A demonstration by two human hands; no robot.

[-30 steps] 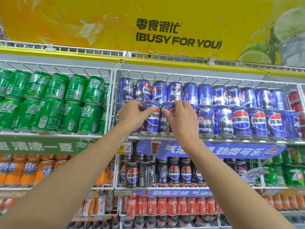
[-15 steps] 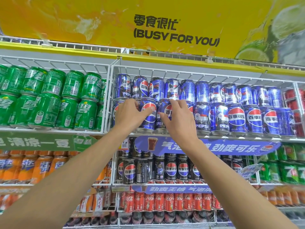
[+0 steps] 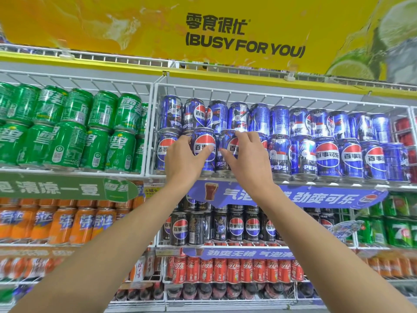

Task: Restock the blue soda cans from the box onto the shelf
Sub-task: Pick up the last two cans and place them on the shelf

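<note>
Fingers (image 3: 183, 141) of L hand (image 3: 184, 159) wrap one blue can (image 3: 204, 152), R hand (image 3: 247, 161) seemingly grips next can (image 3: 229, 146), both on shelf (image 3: 293, 180).

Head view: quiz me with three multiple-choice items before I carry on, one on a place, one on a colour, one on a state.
1. Where is the blue can in the left-hand grip?
A) lower tier of the blue compartment, near its left end
B) upper tier, far right
C) among the red cans at the bottom

2. What colour are the lower-shelf cans directly under the blue ones?
A) yellow
B) black
C) white

3. How is the right-hand grip?
A) hanging free at the side
B) flat on the banner
C) fingers curled on a blue can

Answers:
1 A, it is in the bottom row, close to the wire divider.
2 B, they have dark bodies with Pepsi roundels.
3 C, thumb and fingers bracket the neighbouring can.
</note>
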